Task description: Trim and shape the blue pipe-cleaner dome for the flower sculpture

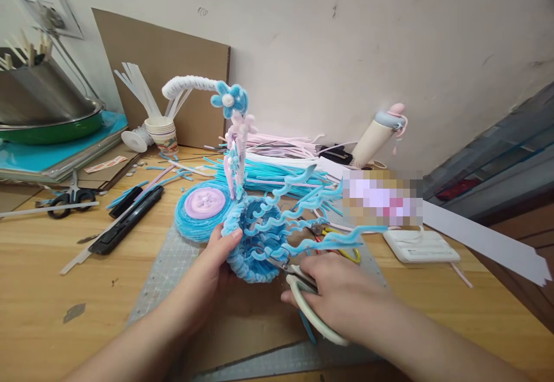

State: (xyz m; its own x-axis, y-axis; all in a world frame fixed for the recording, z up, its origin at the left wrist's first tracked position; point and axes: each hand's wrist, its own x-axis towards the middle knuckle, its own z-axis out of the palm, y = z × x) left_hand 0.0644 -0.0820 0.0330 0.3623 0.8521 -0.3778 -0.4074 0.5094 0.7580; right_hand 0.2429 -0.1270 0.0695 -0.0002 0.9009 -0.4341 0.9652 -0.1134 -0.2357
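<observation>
My left hand grips the rim of a blue pipe-cleaner basket, its thumb on the braided edge. The basket is tipped so its opening faces right, and several wavy blue pipe cleaners stick out of it. A white handle with blue and pink flowers rises from the far side. In my right hand are pale-handled scissors. Their blades reach to the basket's opening, by the lowest wavy stem; the tips are partly hidden. Behind the left hand lies a round blue coil with a pink centre.
Bundles of blue pipe cleaners lie behind the basket. A glue gun or black cutter and black scissors lie left, near paper cups. To the right are a bottle and a white box-shaped device. A cutting mat lies underneath.
</observation>
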